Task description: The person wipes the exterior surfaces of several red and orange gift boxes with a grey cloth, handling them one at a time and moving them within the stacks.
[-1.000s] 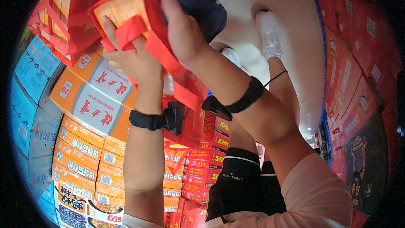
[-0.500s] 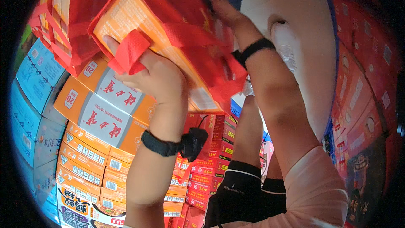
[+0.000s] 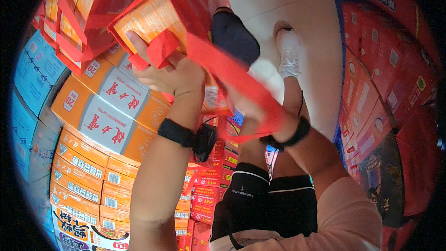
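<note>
A red fabric carry bag [image 3: 202, 7] with an orange printed box [image 3: 148, 16] inside stands tilted over a stack of orange cartons. My left hand [image 3: 179, 76] is closed around one red bag handle [image 3: 162, 49], its thumb lying against the orange box. Toward the right, the other red strap [image 3: 223, 69] hangs stretched down in front of my right hand [image 3: 248, 104]. Motion smears that hand and the strap covers part of it, so I cannot tell whether its fingers grip the strap. A black band circles each wrist.
More red bags [image 3: 100, 4] stand at the upper left. Blue cartons [image 3: 39, 79] are stacked at the left, orange cartons [image 3: 109, 114] beneath the bag. Red cartons [image 3: 367, 93] line the right. On the pale floor [image 3: 306, 0] are a white shoe [image 3: 290, 53] and a dark shoe [image 3: 234, 37].
My right hand has come down from the bag's far side toward me, and the strap now stretches across it. The view has shifted right; my left hand keeps its hold on the handle.
</note>
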`<state>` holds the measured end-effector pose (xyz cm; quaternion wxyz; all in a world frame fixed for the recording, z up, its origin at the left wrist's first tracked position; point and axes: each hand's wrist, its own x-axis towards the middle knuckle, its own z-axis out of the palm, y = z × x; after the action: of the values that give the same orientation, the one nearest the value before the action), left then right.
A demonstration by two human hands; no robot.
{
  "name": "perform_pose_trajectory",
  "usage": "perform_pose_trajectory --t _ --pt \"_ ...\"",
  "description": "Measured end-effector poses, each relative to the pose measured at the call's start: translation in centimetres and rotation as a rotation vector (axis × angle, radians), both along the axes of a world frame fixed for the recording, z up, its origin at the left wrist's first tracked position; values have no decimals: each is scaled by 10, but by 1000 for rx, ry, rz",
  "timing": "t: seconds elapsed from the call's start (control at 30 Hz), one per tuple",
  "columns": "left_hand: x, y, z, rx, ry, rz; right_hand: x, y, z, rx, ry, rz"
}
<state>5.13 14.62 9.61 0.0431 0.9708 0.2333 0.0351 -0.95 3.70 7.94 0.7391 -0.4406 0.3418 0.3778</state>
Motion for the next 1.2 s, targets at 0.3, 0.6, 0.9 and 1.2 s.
perform_pose_trajectory --t 0.3,0.6,0.9,1.2 --pt "7 7 7 -34 -68 -72 13 -11 -85 32 -204 180" --pt "3 8 -3 -25 -80 -132 -1 -9 -196 111 52 -132" --pt "1 -1 -8 -58 15 122 -75 5 -29 45 57 -384" --pt "-10 15 -8 0 34 98 -50 -68 132 170 30 88"
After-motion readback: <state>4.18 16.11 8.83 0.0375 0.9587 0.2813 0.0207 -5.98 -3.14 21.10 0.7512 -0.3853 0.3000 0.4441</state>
